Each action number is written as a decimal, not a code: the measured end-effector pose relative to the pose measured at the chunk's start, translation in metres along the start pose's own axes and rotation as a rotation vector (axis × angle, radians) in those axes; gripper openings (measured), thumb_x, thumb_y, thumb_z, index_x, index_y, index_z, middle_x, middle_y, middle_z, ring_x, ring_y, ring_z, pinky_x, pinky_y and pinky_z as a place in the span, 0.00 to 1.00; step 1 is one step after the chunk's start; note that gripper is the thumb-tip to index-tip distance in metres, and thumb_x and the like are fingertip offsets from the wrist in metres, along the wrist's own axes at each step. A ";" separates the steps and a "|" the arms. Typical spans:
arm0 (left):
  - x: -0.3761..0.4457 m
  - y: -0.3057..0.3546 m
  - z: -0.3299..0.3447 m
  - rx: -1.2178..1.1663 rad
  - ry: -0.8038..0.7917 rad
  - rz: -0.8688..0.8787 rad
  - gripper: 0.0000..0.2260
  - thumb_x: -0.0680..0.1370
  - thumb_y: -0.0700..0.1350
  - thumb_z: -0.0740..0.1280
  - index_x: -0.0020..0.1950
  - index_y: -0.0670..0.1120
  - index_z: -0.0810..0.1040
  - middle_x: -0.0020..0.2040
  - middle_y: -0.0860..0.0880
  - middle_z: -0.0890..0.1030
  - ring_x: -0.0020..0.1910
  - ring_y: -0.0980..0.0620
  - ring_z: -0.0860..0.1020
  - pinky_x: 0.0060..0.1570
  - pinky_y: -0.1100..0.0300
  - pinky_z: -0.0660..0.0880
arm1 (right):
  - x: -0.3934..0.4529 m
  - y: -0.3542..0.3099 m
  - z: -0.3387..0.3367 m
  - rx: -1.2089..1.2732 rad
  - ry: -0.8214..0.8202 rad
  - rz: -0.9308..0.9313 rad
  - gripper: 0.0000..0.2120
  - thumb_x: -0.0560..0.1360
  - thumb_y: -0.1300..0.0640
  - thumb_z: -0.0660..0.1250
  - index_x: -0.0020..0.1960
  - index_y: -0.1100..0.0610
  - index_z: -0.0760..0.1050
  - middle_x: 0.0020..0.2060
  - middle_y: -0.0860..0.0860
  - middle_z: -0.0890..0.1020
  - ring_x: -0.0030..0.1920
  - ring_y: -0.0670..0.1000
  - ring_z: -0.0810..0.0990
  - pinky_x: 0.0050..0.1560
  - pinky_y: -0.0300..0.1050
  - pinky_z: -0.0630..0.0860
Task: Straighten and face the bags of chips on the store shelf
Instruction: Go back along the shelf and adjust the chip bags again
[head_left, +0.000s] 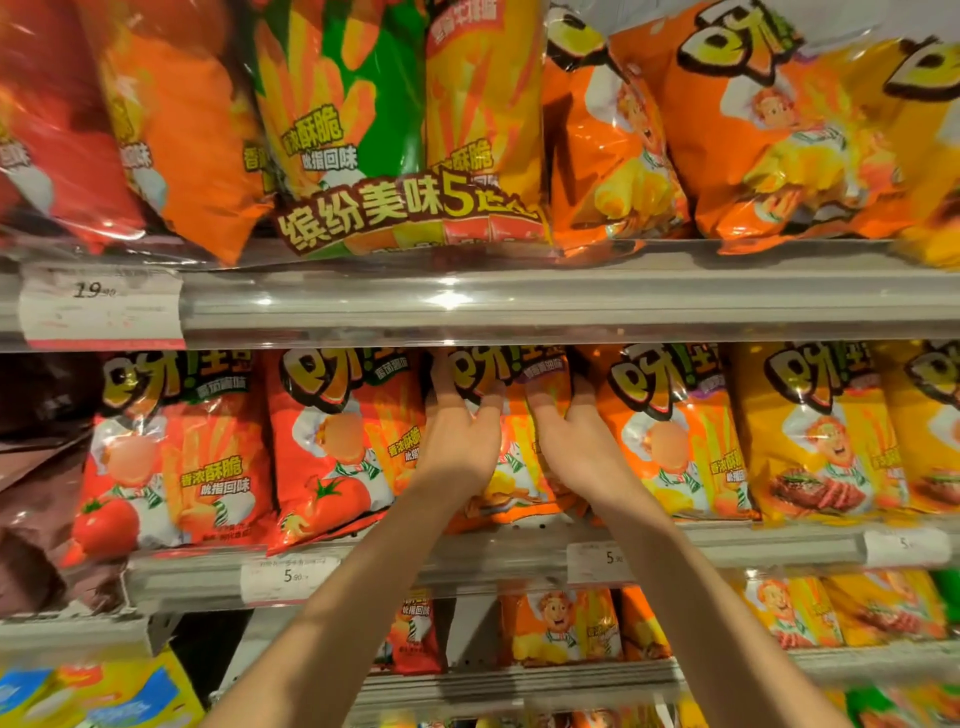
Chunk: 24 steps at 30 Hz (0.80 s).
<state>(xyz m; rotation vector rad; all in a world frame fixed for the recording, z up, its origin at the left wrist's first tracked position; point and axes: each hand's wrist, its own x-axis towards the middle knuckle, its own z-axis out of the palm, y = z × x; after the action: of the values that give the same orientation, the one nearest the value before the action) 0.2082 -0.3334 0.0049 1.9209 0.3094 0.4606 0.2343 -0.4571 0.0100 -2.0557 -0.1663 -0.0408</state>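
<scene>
An orange chip bag (511, 480) stands upright in the middle of the middle shelf (519, 558), between a red tomato bag (332, 452) and another orange bag (670, 431). My left hand (460, 431) holds its left edge, thumb on the front and fingers reaching round the side. On the right edge my right hand (571, 441) holds it the same way, fingers slipped in beside the neighbouring bag. The bag's lower front is partly hidden by both hands.
Yellow steak-flavour bags (810, 436) fill the right of this shelf, and a dark brown bag (36, 467) leans at the far left. Large multipacks (395, 124) crowd the top shelf above a price rail (519, 301). More small bags (561, 623) sit on the shelf below.
</scene>
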 end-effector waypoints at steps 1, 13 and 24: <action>0.001 0.001 0.000 0.019 -0.001 -0.010 0.33 0.83 0.55 0.60 0.82 0.58 0.43 0.81 0.45 0.56 0.77 0.40 0.61 0.71 0.50 0.62 | 0.002 0.001 0.002 -0.022 0.005 0.001 0.31 0.82 0.38 0.54 0.78 0.52 0.53 0.65 0.58 0.77 0.64 0.61 0.76 0.62 0.50 0.70; -0.003 -0.020 0.004 0.128 0.013 0.091 0.30 0.83 0.60 0.57 0.82 0.51 0.53 0.78 0.42 0.61 0.72 0.40 0.66 0.63 0.56 0.66 | -0.021 0.002 0.009 -0.083 0.067 -0.005 0.35 0.83 0.39 0.51 0.81 0.57 0.45 0.78 0.60 0.62 0.76 0.61 0.63 0.72 0.53 0.60; -0.002 -0.009 0.005 0.055 0.033 0.139 0.24 0.85 0.55 0.56 0.80 0.58 0.57 0.81 0.48 0.56 0.79 0.46 0.57 0.72 0.55 0.59 | -0.008 0.029 0.012 -0.639 0.184 -0.482 0.19 0.82 0.58 0.51 0.67 0.59 0.75 0.73 0.63 0.70 0.71 0.72 0.65 0.67 0.64 0.69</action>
<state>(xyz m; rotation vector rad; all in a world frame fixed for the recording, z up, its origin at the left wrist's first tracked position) 0.2088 -0.3352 -0.0053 1.9977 0.2121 0.5813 0.2301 -0.4605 -0.0215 -2.5771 -0.5919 -0.6503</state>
